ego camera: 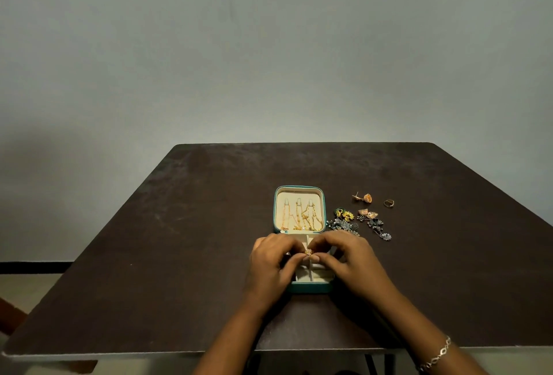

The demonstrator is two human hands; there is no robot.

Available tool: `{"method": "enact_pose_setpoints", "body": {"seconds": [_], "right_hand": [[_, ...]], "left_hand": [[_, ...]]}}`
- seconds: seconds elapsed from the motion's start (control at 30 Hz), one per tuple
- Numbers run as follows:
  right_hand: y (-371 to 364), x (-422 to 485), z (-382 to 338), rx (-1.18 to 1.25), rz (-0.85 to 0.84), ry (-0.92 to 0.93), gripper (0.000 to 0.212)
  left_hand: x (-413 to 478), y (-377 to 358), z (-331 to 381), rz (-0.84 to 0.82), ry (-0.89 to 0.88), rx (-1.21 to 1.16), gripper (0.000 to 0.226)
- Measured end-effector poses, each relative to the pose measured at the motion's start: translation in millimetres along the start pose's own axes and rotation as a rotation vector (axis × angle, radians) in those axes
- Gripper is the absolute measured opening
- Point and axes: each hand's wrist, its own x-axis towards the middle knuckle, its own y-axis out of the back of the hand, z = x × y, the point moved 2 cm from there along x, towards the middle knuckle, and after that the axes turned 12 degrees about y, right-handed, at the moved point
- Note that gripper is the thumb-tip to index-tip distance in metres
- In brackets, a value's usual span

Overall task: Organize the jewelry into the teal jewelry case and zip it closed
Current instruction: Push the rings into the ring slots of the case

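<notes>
The teal jewelry case [311,287] lies open on the dark table. Its lid [324,210] holds three gold chains [300,216] on the cream lining. My left hand [273,264] and my right hand [348,258] meet over the case's cream compartments and pinch a small gold ring [308,252] between their fingertips. To the right of the case lie a gold earring [365,197], a plain gold ring [388,203], yellow flower earrings [344,214], a pair of gold fan-shaped earrings [368,213] and silvery dangling earrings [380,229].
The dark brown table [179,240] stands against a plain grey wall. Its front edge runs near the bottom of the view. A silver bracelet [438,355] sits on my right wrist.
</notes>
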Motion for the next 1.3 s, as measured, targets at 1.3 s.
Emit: {"method": "enact_pose_setpoints", "body": {"seconds": [1.3], "right_hand": [[52.9, -32.3, 85.0, -0.051, 0.203, -0.417, 0.011]], "left_hand": [[1.8, -0.4, -3.2, 0.003, 0.023, -0.006, 0.014]]}}
